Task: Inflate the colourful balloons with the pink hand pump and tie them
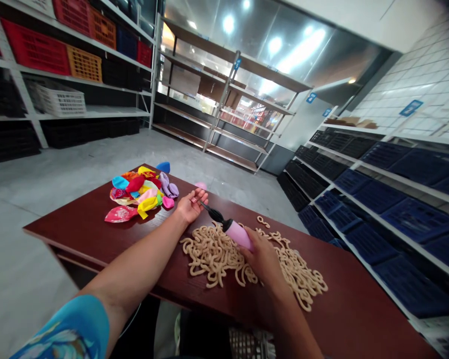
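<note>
Pump, pink with a black nozzle, is held aslant above a pile of tan curls on the dark red tabletop. The right grip is wrapped around its pink body. The nozzle points at the left grip, palm up with curled fingers by the tip; whether they pinch anything there, I cannot tell. A pink shape shows just beyond those fingers. To their left, mixed balloons lie heaped on the tabletop. Racks with crates stand around the room.
</note>
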The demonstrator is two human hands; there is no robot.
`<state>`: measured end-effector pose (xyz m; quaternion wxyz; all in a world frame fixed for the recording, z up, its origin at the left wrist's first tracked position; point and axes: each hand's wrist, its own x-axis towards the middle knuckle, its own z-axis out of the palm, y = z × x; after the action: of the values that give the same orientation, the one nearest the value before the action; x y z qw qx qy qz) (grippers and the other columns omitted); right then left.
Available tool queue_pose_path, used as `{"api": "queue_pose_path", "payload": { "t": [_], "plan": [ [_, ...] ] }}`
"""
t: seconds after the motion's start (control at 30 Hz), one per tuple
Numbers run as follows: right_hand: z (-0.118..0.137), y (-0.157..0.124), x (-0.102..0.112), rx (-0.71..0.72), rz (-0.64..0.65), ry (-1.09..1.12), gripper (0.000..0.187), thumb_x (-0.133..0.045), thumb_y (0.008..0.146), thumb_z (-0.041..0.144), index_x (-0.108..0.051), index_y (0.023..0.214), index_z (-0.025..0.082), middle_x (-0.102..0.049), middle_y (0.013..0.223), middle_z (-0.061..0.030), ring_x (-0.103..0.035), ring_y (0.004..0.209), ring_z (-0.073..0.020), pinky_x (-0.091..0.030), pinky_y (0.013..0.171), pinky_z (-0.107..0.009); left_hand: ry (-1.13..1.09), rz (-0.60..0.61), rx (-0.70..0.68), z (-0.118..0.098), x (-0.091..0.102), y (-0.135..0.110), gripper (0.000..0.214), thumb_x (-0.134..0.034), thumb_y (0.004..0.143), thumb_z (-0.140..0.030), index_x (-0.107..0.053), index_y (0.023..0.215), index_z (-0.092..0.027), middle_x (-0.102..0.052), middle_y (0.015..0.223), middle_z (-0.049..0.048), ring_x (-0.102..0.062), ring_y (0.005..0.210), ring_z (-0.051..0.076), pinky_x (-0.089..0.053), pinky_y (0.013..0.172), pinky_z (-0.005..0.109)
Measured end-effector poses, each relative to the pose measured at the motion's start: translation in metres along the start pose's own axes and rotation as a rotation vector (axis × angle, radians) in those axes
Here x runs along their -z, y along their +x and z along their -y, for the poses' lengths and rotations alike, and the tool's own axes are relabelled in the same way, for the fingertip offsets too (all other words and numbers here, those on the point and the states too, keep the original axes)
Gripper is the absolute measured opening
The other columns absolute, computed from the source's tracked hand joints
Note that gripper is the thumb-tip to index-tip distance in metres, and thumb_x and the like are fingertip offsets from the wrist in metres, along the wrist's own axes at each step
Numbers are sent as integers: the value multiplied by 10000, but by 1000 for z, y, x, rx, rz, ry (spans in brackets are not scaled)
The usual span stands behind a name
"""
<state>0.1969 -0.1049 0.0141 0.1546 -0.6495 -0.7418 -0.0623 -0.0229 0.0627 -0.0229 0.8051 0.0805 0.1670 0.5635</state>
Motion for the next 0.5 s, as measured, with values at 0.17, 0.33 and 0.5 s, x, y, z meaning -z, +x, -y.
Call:
{"api": "queue_pose_path", "payload": {
  "t": [0.17,0.33,0.5],
  "plan": [
    [12,8,-4,9,35,-47,480,-524,780,289,-455,1249,213,-577,1136,-94,-517,1041,-242,-387,859,-355,8,1,-27,1,-4,-3,206,-396,880,-193,-586,833,-129,-640,773,58,-635,788,158,-489,723,321],
    [19,11,-2,-41,85,-81,488,-530,795,311,-440,1261,198,-563,1155,-87,-510,1041,-234,-373,866,-339,63,10,-71,4,-9,-9,157,-426,861,-169,-574,856,-120,-637,773,76,-637,749,173,-501,682,328],
    [25,16,-3,-40,70,-94,473,-514,815,337,-435,1257,187,-554,1173,-84,-509,1038,-220,-362,873,-319,156,-6,-127,10,-15,-13,100,-479,829,-120,-555,893,-125,-636,743,59,-638,682,165,-502,637,306]
  ]
}}
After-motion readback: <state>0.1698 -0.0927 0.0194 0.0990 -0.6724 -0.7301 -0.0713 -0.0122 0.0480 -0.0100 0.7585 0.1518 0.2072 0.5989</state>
